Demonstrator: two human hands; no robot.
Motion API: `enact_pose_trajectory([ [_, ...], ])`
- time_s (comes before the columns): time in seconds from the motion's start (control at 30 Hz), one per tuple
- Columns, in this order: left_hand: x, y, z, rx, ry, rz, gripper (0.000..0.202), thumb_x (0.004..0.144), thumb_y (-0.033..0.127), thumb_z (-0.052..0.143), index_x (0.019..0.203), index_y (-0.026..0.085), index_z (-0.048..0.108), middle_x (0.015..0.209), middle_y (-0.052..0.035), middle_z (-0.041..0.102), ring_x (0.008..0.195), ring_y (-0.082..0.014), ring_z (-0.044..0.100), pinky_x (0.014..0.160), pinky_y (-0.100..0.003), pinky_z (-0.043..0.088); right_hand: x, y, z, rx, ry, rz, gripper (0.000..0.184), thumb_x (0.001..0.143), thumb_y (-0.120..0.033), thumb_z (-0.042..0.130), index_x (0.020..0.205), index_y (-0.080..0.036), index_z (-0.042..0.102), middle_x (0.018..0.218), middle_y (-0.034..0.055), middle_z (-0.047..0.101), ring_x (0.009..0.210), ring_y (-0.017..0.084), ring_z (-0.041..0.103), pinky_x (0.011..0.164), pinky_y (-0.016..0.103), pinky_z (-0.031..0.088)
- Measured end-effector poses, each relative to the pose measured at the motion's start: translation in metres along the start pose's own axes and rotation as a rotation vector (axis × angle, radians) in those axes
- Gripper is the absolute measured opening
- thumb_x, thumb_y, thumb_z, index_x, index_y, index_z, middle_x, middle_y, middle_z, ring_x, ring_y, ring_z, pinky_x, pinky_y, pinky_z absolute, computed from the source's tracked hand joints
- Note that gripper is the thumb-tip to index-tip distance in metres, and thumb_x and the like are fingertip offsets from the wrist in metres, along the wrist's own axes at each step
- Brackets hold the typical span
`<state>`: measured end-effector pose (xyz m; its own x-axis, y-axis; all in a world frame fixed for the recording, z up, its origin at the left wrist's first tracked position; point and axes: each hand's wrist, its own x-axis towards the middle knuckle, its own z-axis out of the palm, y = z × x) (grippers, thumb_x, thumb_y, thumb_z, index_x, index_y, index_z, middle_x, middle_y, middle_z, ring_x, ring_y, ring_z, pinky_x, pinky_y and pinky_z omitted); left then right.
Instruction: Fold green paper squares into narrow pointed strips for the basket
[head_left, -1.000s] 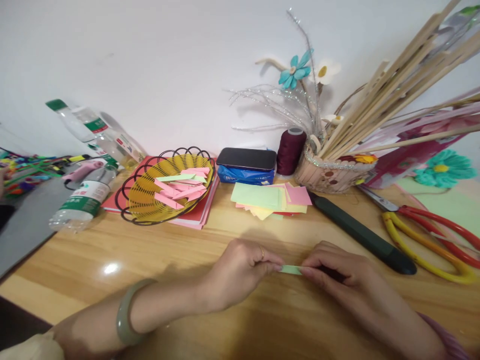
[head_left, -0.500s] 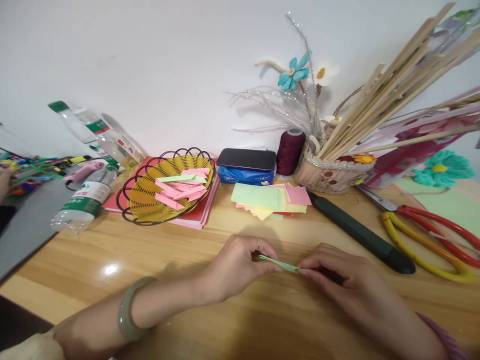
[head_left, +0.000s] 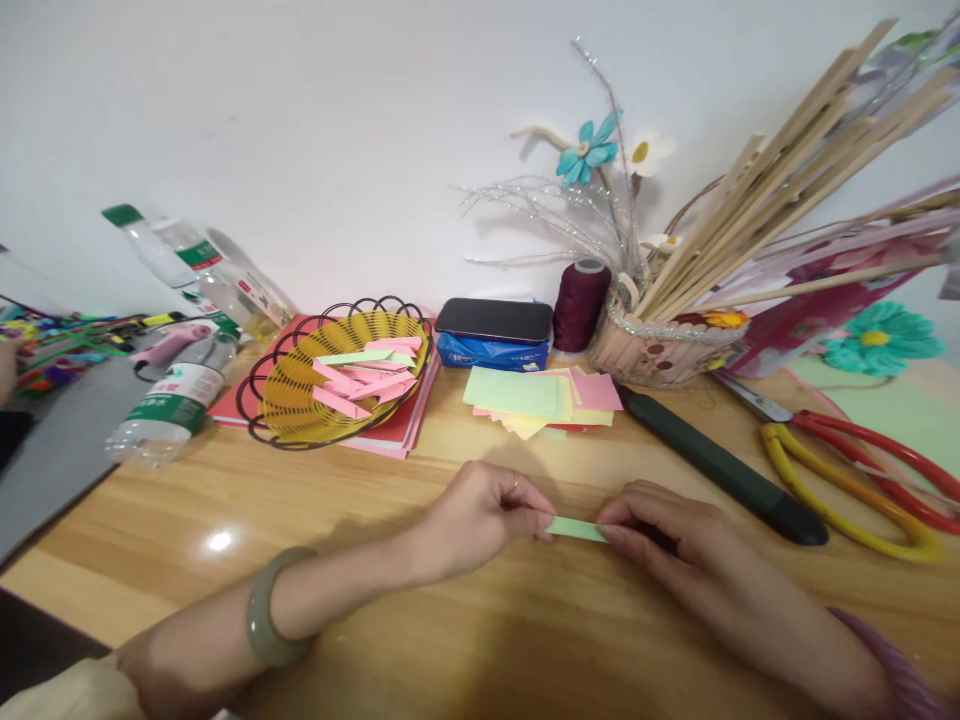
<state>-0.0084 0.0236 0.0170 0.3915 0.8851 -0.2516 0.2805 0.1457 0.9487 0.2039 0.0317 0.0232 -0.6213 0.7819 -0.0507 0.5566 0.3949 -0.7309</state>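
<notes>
A narrow folded green paper strip (head_left: pixel 576 528) lies just above the wooden table (head_left: pixel 360 520), pinched at both ends. My left hand (head_left: pixel 480 515) grips its left end between thumb and fingers; a ring shows on one finger and a green bangle sits on that wrist. My right hand (head_left: pixel 667 530) pinches the right end with fingers curled. Behind the hands lies a loose stack of coloured paper squares (head_left: pixel 540 398). A yellow wire basket (head_left: pixel 330 375) at the back left holds several folded pink and green strips.
A black-handled tool (head_left: pixel 720 468) and red-and-yellow scissors (head_left: pixel 862 480) lie to the right. A phone on a blue pack (head_left: pixel 493 330), a maroon thread spool (head_left: pixel 581 300) and a craft basket with sticks (head_left: pixel 667 345) line the wall. Plastic bottles (head_left: pixel 172 395) lie at left.
The strip, tilted and edge-on half a second ago, now lies flat between my hands. Both hands have shifted slightly away from me, keeping their pinch.
</notes>
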Motion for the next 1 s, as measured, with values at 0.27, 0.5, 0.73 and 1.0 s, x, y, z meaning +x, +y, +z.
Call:
enact_pose_trajectory([
  [0.27, -0.006, 0.005, -0.002, 0.548, 0.069, 0.445, 0.016, 0.077, 0.008, 0.057, 0.077, 0.019, 0.068, 0.071, 0.0008, 0.064, 0.074, -0.0127, 0.055, 0.072, -0.024, 0.042, 0.003, 0.002, 0.005, -0.105, 0.060, -0.039, 0.021, 0.089, -0.028, 0.036, 0.080, -0.021, 0.053, 0.080, 0.0041, 0.056, 0.075, 0.017, 0.052, 0.067, 0.031, 0.043],
  [0.5, -0.006, 0.006, 0.000, 0.784, 0.028, 0.537, 0.008, 0.078, 0.011, 0.054, 0.074, 0.015, 0.059, 0.071, -0.0008, 0.061, 0.074, -0.0148, 0.050, 0.069, -0.025, 0.042, 0.003, 0.007, 0.005, -0.134, 0.100, -0.026, 0.014, 0.087, -0.024, 0.041, 0.078, -0.020, 0.052, 0.080, 0.0040, 0.055, 0.076, 0.017, 0.053, 0.067, 0.031, 0.042],
  [0.73, -0.002, 0.005, -0.007, 1.072, -0.153, 0.729, 0.025, 0.092, 0.017, 0.041, 0.111, 0.019, 0.056, 0.119, -0.0020, 0.054, 0.111, -0.0211, 0.040, 0.098, -0.037, 0.032, 0.008, 0.012, 0.001, -0.193, 0.111, -0.112, 0.014, 0.087, -0.024, 0.044, 0.083, -0.021, 0.057, 0.084, 0.0042, 0.055, 0.080, 0.018, 0.051, 0.070, 0.033, 0.040],
  [1.0, -0.005, -0.003, -0.014, 1.299, -0.248, 0.747, 0.040, 0.096, 0.015, 0.026, 0.135, 0.022, 0.032, 0.139, 0.0045, 0.036, 0.134, -0.0249, 0.007, 0.107, -0.054, -0.001, 0.012, 0.019, -0.004, -0.197, 0.128, -0.109, 0.015, 0.088, -0.021, 0.041, 0.080, -0.020, 0.053, 0.081, 0.0033, 0.056, 0.077, 0.016, 0.052, 0.069, 0.030, 0.041],
])
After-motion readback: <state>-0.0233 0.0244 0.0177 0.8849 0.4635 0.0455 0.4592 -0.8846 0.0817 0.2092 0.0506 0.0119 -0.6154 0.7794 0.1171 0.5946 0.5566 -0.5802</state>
